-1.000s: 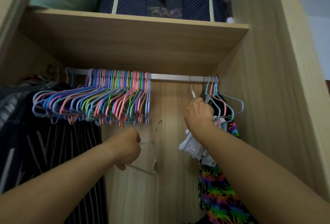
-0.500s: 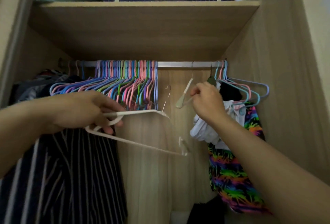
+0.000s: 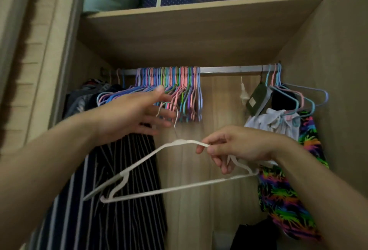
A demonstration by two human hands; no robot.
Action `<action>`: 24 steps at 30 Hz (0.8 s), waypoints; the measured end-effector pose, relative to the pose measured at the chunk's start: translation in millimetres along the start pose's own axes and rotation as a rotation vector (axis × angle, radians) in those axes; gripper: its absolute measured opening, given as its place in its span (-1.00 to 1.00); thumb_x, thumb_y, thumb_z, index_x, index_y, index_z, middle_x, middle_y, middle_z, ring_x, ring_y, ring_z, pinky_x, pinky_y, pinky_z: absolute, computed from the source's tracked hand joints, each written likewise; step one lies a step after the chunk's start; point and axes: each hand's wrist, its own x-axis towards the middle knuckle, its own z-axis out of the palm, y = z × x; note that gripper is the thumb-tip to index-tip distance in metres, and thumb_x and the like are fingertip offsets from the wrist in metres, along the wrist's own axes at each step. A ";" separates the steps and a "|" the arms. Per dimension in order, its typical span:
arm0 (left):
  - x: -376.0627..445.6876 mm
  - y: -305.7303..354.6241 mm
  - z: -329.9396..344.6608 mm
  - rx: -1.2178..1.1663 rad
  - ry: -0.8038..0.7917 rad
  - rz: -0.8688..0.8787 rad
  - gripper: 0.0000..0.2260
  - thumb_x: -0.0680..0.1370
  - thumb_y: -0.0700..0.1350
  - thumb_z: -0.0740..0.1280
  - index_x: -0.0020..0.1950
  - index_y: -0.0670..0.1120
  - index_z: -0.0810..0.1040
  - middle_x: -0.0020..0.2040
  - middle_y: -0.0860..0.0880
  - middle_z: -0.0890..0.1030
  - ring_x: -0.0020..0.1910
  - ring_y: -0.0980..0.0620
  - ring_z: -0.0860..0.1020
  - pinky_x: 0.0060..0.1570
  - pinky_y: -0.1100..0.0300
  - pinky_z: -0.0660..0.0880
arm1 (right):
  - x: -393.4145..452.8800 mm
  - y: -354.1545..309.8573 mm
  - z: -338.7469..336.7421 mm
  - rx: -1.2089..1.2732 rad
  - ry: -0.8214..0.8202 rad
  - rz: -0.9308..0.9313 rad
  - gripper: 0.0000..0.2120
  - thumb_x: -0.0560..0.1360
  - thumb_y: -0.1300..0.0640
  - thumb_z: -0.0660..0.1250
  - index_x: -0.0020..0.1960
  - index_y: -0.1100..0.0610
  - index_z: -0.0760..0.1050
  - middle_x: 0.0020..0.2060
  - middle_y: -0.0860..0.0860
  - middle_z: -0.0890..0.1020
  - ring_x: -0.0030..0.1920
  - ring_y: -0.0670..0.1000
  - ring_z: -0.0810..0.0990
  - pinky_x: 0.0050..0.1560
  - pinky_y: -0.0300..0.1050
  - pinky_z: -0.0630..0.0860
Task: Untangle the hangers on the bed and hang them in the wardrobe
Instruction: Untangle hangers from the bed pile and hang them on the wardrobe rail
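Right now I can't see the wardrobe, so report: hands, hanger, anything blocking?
Right hand pinches white hanger below the rail. Left hand open by its hook. Not yet hung. Colored hangers crowd rail's left; middle gap bare.

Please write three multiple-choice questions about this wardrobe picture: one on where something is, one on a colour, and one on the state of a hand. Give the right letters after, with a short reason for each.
1. Where does the big bunch of coloured hangers hang?
A. on the rail under the shelf
B. on the shelf top
C. on the wardrobe floor

2. What colour is the hanger that is held in front of the wardrobe?
A. black
B. white
C. red

3. What is the left hand doing?
A. gripping the striped garment
B. pinching the rail
C. open, fingers spread, holding nothing

Answers:
1. A: their hooks sit over the metal rail below the wooden shelf.
2. B: its whole frame is pale white, pinched near the neck by the right hand.
3. C: the fingers are straight and apart, closed on nothing.
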 end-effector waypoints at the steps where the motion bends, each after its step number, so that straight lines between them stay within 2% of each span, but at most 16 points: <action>1: 2.1 5.5 12.7 -0.014 0.021 0.027 -0.54 0.59 0.23 0.20 0.34 -0.04 0.50 0.12 -0.12 0.69 0.10 -0.13 0.67 0.17 -0.20 0.54 | 2.4 -4.7 3.7 -0.012 -0.009 -0.006 -0.79 0.66 0.17 0.23 0.21 0.09 0.59 -0.28 0.12 0.56 -0.29 0.08 0.62 -0.15 0.03 0.62; 3: 5.0 7.7 28.2 -0.031 0.052 0.073 -0.62 0.69 0.07 0.13 0.27 -0.20 0.50 0.05 -0.20 0.70 0.01 -0.20 0.69 0.09 -0.20 0.60 | 2.7 -9.2 6.6 -0.014 -0.020 -0.014 -0.79 0.66 0.16 0.23 0.21 0.08 0.59 -0.29 0.11 0.56 -0.28 0.10 0.62 -0.14 0.07 0.62; 6: 6.8 5.8 34.2 -0.127 0.083 0.131 -0.64 0.72 -0.05 0.08 0.19 -0.34 0.46 -0.03 -0.27 0.69 -0.12 -0.20 0.70 -0.13 -0.07 0.67 | -6.8 -11.6 4.2 -0.013 -0.014 -0.036 -0.79 0.67 0.15 0.22 0.22 0.08 0.59 -0.26 0.14 0.57 -0.23 0.14 0.63 -0.10 0.10 0.62; 9: 14.4 7.0 37.3 -0.160 0.065 0.179 -0.69 0.72 -0.08 0.07 0.09 -0.29 0.49 -0.14 -0.24 0.69 -0.21 -0.15 0.70 -0.19 -0.02 0.66 | -18.7 -13.1 1.1 0.014 -0.001 -0.033 -0.79 0.66 0.15 0.22 0.22 0.11 0.58 -0.24 0.17 0.59 -0.21 0.14 0.64 -0.11 0.03 0.63; 13: 37.5 17.8 34.1 -0.091 0.076 0.226 -0.71 0.72 -0.07 0.08 0.02 -0.23 0.49 -0.18 -0.18 0.69 -0.19 -0.14 0.70 -0.10 -0.05 0.65 | -47.4 -4.6 -19.4 0.008 0.055 0.010 -0.78 0.64 0.16 0.25 0.25 0.12 0.56 -0.17 0.16 0.64 -0.13 0.13 0.66 0.01 0.04 0.62; 16: 61.7 35.4 34.1 -0.034 0.096 0.282 -0.70 0.72 -0.07 0.08 -0.06 -0.17 0.48 -0.24 -0.16 0.67 -0.25 -0.14 0.69 -0.12 -0.03 0.62 | -77.5 -7.3 -40.4 0.002 0.208 0.010 -0.76 0.61 0.12 0.26 0.24 0.06 0.58 -0.14 0.15 0.68 -0.10 0.13 0.69 -0.01 -0.01 0.63; 20: 96.2 63.9 44.2 -0.151 0.081 0.367 -0.70 0.72 -0.09 0.08 -0.09 -0.17 0.49 -0.32 -0.12 0.59 -0.34 -0.10 0.64 -0.24 0.07 0.62 | -109.9 -24.6 -57.2 -0.096 0.331 -0.012 -0.62 0.49 0.04 0.34 0.31 -0.12 0.52 -0.10 0.09 0.73 -0.10 0.06 0.69 -0.07 -0.01 0.56; 22: 109.1 74.6 53.1 -0.200 0.062 0.393 -0.70 0.72 -0.08 0.10 -0.08 -0.17 0.51 -0.31 -0.11 0.58 -0.32 -0.07 0.62 -0.19 0.05 0.59 | -131.9 -32.2 -66.1 -0.080 0.441 -0.031 -0.64 0.44 0.02 0.37 0.23 -0.18 0.60 -0.09 0.10 0.74 -0.09 0.10 0.68 -0.08 0.04 0.54; 24: 119.1 77.1 62.7 -0.038 0.080 0.418 -0.70 0.71 -0.08 0.13 -0.03 -0.20 0.56 -0.24 -0.10 0.61 -0.24 0.01 0.60 -0.15 0.13 0.57 | -152.9 -39.7 -72.6 -0.108 0.536 -0.024 -0.68 0.41 0.00 0.39 0.14 -0.23 0.65 -0.09 0.09 0.75 -0.05 0.17 0.71 -0.03 0.17 0.59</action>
